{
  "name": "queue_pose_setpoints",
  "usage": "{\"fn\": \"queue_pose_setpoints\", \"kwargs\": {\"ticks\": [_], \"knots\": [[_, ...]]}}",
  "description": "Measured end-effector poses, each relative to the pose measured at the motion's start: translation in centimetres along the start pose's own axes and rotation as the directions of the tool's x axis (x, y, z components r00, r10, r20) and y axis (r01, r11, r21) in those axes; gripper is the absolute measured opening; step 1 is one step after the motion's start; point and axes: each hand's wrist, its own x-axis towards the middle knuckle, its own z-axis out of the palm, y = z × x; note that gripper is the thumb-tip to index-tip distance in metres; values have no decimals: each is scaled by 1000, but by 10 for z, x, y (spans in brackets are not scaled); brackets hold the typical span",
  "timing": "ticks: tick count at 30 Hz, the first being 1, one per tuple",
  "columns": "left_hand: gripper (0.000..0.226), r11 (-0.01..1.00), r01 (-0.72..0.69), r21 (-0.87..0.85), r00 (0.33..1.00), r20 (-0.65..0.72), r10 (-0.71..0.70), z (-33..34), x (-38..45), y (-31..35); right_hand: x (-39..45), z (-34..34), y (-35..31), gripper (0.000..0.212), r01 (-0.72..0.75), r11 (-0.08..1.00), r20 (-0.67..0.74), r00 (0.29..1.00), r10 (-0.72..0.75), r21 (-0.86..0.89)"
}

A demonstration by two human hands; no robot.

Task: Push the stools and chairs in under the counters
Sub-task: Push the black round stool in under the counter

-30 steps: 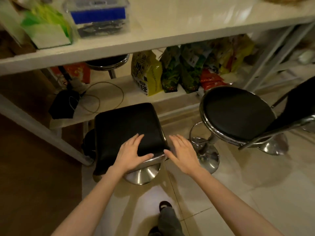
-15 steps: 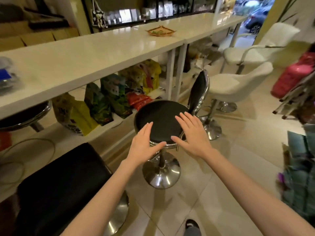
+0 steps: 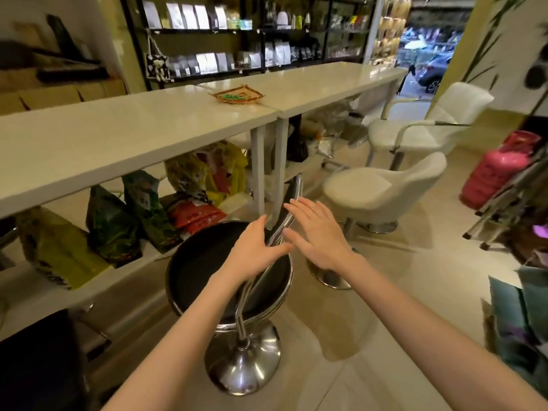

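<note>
Hands reached out over a black round bar stool (image 3: 207,262) with a chrome-framed backrest (image 3: 289,200). The left hand (image 3: 255,250) lay with fingers straight and thumb spread against the backrest's chrome frame, gripping nothing. The right hand (image 3: 318,232) was flat and spread beside the frame; whether it touched could not be told. The stool stood on its chrome base (image 3: 243,360) on the tiled floor, out in front of the near white counter (image 3: 118,137), not tucked under. Snack bags (image 3: 148,209) sat on the shelf below the counter. To the right stood two white chairs (image 3: 382,188), also out from the far counter (image 3: 326,81). A woven tray (image 3: 237,94) rested on the near counter's far end.
</note>
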Motion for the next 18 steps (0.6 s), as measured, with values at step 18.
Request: {"fn": "queue_pose_setpoints", "kwargs": {"ticks": [18], "knots": [[58,863,299,407,946,-9,-324,39,79,25,131,44,106,63,341,936,140,926,-351,91]]}}
